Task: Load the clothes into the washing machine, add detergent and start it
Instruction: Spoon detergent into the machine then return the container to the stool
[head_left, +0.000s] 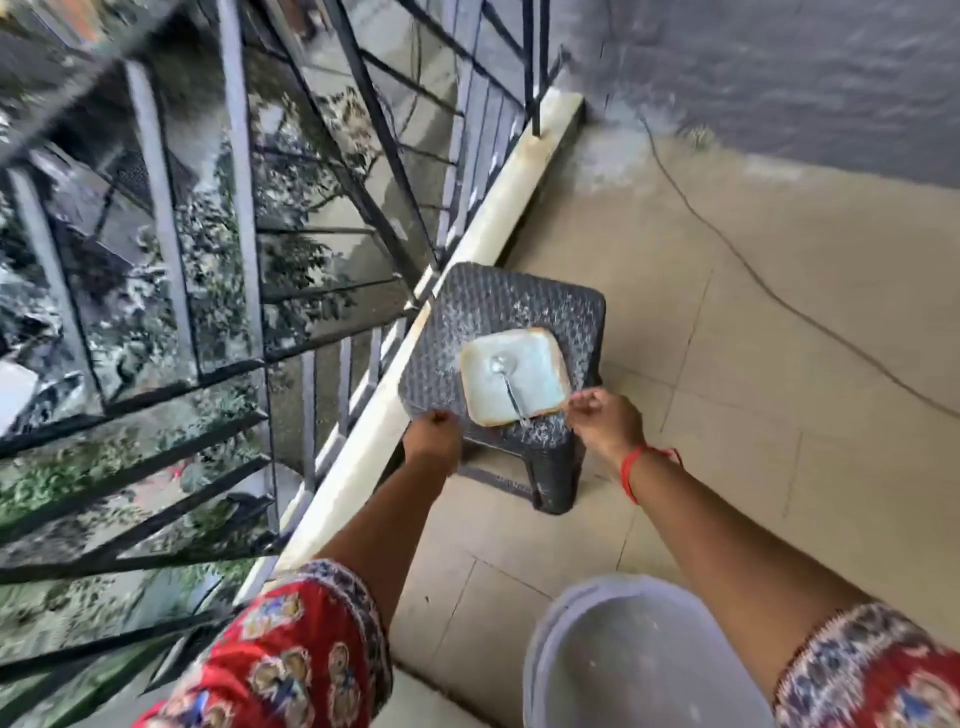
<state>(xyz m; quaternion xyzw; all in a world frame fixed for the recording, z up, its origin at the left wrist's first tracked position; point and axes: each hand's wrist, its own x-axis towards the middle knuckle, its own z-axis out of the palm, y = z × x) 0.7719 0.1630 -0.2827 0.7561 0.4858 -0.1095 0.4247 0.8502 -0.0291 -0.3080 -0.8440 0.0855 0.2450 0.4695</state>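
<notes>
A square pale blue dish (530, 364) with white powder and a metal spoon (506, 379) in it sits on a dark woven stool (498, 301). My left hand (434, 439) is at the stool's near left edge, just beside the dish's corner, with its fingers curled; I cannot see anything in it. My right hand (605, 421) has a red thread on the wrist and pinches the dish's near right corner. No washing machine or clothes are in view.
The stool stands on a tiled balcony floor beside a low ledge (498, 218) with a black metal railing (244, 208). A white bucket (623, 654) sits below my right arm. A thin cable (727, 244) runs across the floor towards the grey wall.
</notes>
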